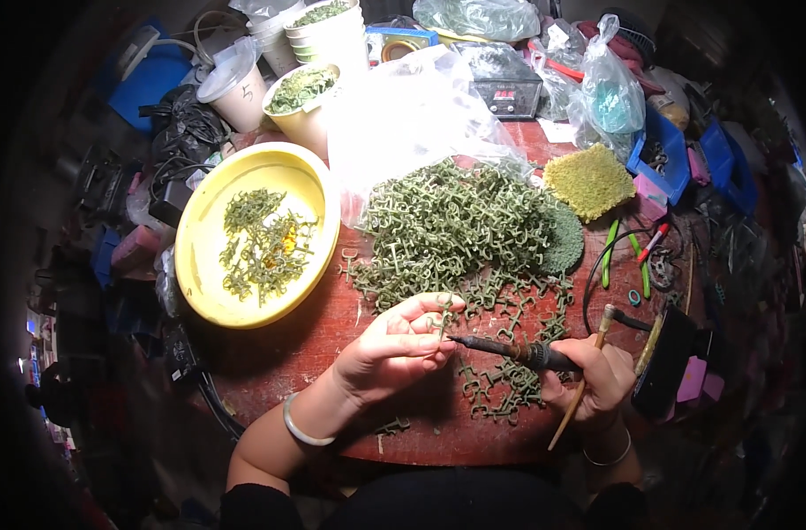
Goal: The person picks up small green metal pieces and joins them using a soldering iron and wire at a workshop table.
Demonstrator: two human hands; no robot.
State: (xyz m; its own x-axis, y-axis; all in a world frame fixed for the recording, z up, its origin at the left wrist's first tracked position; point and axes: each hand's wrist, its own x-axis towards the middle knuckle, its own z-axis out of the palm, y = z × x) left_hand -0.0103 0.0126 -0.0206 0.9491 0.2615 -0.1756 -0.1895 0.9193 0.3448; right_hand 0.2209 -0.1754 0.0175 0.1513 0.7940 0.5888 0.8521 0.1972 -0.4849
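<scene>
My left hand [387,349] pinches a small green hook-shaped piece [444,316] between thumb and fingertips, above the front of the table. My right hand [604,382] is wrapped round a soldering iron [541,355] with a dark handle. The iron's thin tip points left and reaches the lower end of the piece; whether they touch I cannot tell. A thin wooden brush [602,330] is also held in my right hand, slanting across the fingers. Just beyond both hands lies a big heap of similar green pieces [447,225], with loose ones [504,389] scattered between my hands.
A yellow basin [326,265] with some green pieces stands at left. Behind the heap are a clear plastic bag [412,115], white buckets [308,124] and a box with a red display [506,88]. A yellow sponge [588,181], green-handled pliers [610,254] and blue bins [663,159] lie right.
</scene>
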